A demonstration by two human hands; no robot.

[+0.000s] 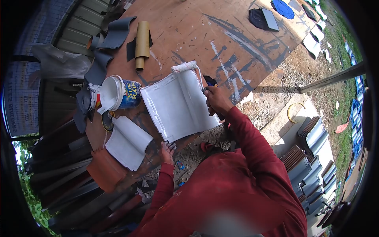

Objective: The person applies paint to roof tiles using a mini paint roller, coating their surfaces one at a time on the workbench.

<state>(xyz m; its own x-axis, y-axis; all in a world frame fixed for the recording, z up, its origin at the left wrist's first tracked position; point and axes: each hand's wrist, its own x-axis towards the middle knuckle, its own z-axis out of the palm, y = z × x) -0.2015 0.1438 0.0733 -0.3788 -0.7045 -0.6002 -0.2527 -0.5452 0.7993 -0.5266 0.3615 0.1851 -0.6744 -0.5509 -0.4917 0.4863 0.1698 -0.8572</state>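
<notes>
My right hand point(217, 101) is wrapped round the handle of a paint roller. The fluffy white roller head point(184, 66) rests on the far edge of a white-coated roof tile point(179, 104) that lies on the wooden table. My left hand point(167, 152) is at the tile's near left corner, palm up with its fingers apart; whether it touches the tile I cannot tell. Left of the tile, a paint bucket point(131, 94) lies tilted, with white paint in its mouth. A second white-coated tile point(129, 143) overlaps an orange-brown tile point(106, 170) at the table's left edge.
On the paint-marked table point(177, 31) are a tan cardboard tube point(142, 41), dark grey tiles point(118, 33), and a blue round item point(283, 8) at the far end. A crumpled plastic sheet point(61, 61) hangs at left. Stacked tiles point(304, 162) stand on the ground at right.
</notes>
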